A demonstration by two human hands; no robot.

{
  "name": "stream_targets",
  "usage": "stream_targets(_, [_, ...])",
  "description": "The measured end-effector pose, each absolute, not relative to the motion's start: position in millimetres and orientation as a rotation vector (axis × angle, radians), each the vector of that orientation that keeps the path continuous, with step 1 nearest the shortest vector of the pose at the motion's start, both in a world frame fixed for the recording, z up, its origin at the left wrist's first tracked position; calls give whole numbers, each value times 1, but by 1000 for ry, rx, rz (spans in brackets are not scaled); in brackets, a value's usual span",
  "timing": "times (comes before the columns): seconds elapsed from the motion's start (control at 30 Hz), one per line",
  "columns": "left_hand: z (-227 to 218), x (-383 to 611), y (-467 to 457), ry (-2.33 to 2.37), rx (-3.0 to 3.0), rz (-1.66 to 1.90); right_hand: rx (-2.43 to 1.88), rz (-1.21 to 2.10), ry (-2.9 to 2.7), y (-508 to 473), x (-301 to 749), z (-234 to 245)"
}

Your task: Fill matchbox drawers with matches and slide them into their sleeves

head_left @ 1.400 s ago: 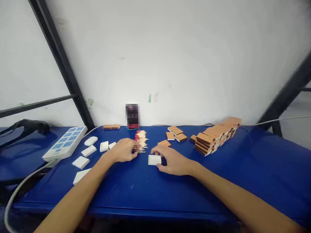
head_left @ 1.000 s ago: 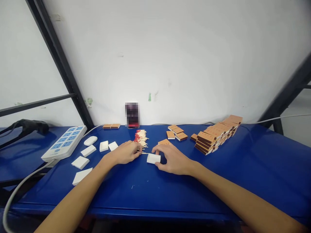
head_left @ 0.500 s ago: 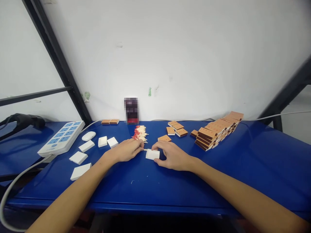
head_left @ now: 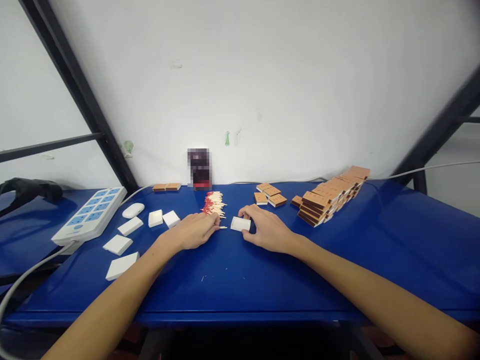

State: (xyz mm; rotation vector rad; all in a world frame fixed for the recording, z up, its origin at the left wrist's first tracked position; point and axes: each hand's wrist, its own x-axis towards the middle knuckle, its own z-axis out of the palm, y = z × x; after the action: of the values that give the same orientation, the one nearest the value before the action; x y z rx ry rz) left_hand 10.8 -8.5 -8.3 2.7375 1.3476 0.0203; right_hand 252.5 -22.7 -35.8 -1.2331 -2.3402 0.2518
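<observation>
My right hand (head_left: 264, 231) is closed around a small white matchbox tray (head_left: 240, 223) resting on the blue table (head_left: 262, 280). My left hand (head_left: 195, 231) lies just left of it, fingers pinched on a few matchsticks (head_left: 221, 227) whose ends stick out toward the tray. A loose pile of red-tipped matchsticks (head_left: 214, 203) lies just behind both hands.
Several white trays (head_left: 129, 235) lie at the left beside a white mouse (head_left: 133, 210) and a blue-and-white power strip (head_left: 90, 214). Brown matchbox sleeves (head_left: 268, 194) and a long stack of them (head_left: 330, 197) sit at the right. A dark blurred box (head_left: 199, 168) stands against the wall.
My right hand has shifted the white tray a little away from me and to the right. My left hand stays by the pile, still pinching matchsticks. The camera has tilted slightly.
</observation>
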Motion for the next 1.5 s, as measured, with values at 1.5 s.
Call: stream_targets(1.5, [-5,-9,15,1065,2654,706,-835,583,-2397,-36,252,-31])
